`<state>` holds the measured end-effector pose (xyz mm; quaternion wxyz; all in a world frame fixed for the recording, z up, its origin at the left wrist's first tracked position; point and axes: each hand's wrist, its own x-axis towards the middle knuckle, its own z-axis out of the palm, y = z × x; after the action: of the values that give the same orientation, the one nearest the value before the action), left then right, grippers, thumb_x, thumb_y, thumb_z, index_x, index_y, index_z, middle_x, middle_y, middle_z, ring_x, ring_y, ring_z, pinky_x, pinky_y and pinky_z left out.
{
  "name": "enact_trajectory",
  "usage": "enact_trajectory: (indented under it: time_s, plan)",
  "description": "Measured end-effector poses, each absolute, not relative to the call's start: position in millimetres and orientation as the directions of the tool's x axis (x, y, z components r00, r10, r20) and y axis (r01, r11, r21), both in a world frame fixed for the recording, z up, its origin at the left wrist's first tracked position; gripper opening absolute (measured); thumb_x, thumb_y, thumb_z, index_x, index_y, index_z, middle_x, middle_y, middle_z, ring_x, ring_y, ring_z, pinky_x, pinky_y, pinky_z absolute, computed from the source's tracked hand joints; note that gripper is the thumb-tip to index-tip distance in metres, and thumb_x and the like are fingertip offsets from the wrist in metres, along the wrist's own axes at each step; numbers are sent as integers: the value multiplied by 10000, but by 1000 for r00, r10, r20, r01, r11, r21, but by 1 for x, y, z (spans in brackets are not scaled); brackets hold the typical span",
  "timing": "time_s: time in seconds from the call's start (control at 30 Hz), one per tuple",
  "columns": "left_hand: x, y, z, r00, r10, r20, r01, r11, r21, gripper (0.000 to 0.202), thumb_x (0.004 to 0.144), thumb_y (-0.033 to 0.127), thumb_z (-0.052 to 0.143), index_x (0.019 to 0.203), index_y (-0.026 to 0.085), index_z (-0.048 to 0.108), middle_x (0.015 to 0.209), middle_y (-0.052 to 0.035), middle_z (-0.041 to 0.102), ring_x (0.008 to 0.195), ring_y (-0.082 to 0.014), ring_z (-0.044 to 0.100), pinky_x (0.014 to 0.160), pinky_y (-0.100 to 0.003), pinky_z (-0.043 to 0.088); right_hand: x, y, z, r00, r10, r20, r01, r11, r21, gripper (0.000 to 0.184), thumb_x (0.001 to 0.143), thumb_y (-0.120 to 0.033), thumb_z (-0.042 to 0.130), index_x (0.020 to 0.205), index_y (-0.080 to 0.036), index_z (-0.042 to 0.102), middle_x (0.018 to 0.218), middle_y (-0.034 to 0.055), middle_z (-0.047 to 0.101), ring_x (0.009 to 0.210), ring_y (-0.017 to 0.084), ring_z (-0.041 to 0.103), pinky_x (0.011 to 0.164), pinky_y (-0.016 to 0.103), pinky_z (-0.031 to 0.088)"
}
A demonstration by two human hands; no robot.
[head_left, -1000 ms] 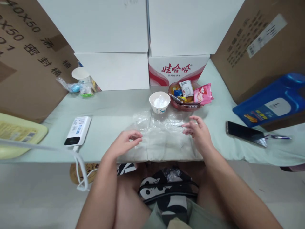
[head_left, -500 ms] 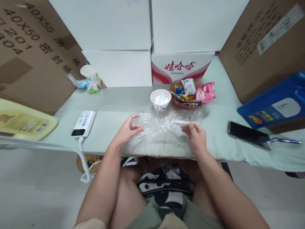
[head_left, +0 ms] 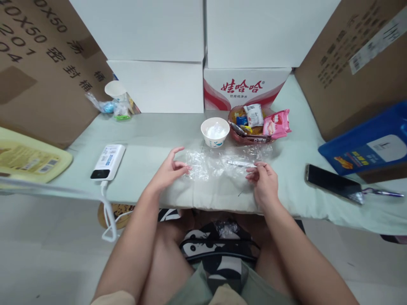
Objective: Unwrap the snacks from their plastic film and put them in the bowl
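Clear crinkled plastic film [head_left: 199, 165] is spread on the green cloth between my hands. My left hand [head_left: 168, 169] is at the film's left edge, index finger and thumb apart; I cannot tell whether its fingertips touch the film. At the right, my right hand [head_left: 262, 180] pinches the end of a thin white stick [head_left: 238, 163], which lies nearly level over the film and points left. A small paper bowl [head_left: 215, 142] with a white, glossy mass [head_left: 215, 130] in it stands just beyond the film.
A reddish snack bowl [head_left: 251, 139] holds wrapped snacks. White boxes [head_left: 155, 87] stand behind. To the left are a power bank [head_left: 108, 162] with a cable and a yellow bottle [head_left: 34, 156]. A phone [head_left: 332, 182] and a blue bottle [head_left: 365, 144] lie right.
The view has shifted slightly. My right hand has moved a little right and its grip is now at the stick's right end. My left hand stays beside the film with its fingers apart.
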<state>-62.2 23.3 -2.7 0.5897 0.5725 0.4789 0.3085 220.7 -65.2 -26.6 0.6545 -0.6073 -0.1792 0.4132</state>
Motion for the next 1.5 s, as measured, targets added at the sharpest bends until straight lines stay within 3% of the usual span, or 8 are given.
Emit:
enact_trajectory:
  time_s: [0.2,0.37,0.53,0.73,0.97,1.1,1.23,1.5]
  plan:
    - [-53,38,-10,93,995,-31,100,22,995,479,784,397,679,1176,229,461,836,17,677,579,-106,613,566,-239,468,220,-60,-31,575,785,-230,-238,-109,-965,513,684,-492,713,1071,-221,513,840,-1,727,566,130,680,448,194,455]
    - [-55,48,-20,23,1000,10,328,-17,944,419,824,344,579,1207,255,434,883,26,663,398,-67,446,459,-243,382,220,-58,-40,489,865,-115,6,-135,-991,810,736,-430,708,1414,-251,304,985,10,725,472,85,589,462,222,471]
    - [-65,47,-21,-55,998,24,619,15,785,427,803,278,560,1227,258,510,871,9,690,474,-101,443,587,-275,411,225,-64,-47,412,907,-88,251,-205,-946,713,792,-399,607,1439,-225,363,1033,52,728,461,104,564,489,278,500]
    - [-68,40,-14,-76,997,-9,760,64,647,402,793,281,565,1195,264,566,902,-19,706,557,-151,524,666,-308,420,224,-73,-46,282,955,93,679,-130,-723,602,788,-246,541,1388,-218,511,1130,96,707,592,158,598,763,403,550]
    - [-72,41,-16,-26,1000,0,757,20,653,325,766,255,604,1090,284,593,860,-11,698,559,-168,531,644,-312,400,215,-94,-39,219,971,99,909,-167,-382,584,850,-280,551,1433,-273,527,1392,161,487,839,238,651,762,436,568]
    - [-68,41,-21,-5,1000,14,774,-5,634,331,775,310,624,1101,257,608,974,-60,687,746,-221,610,763,-344,452,206,-106,-40,12,984,177,978,25,-207,595,840,-135,524,1415,-283,557,1550,152,395,1400,389,410,1083,571,415]
    - [-56,38,-25,53,998,-28,855,-31,517,474,711,469,702,1078,176,640,1128,-158,614,1129,-367,556,970,-445,440,190,-119,-35,-142,989,43,986,145,-78,593,859,-83,480,1414,-272,568,1604,135,389,1497,400,287,1160,653,254]
    - [-47,42,-19,175,979,-103,662,-39,748,60,684,227,599,719,210,555,765,-20,593,817,-226,610,821,-361,472,176,-153,-13,-99,993,64,984,107,-143,645,835,-122,470,1470,-238,488,1556,118,471,1474,416,328,1150,755,110]
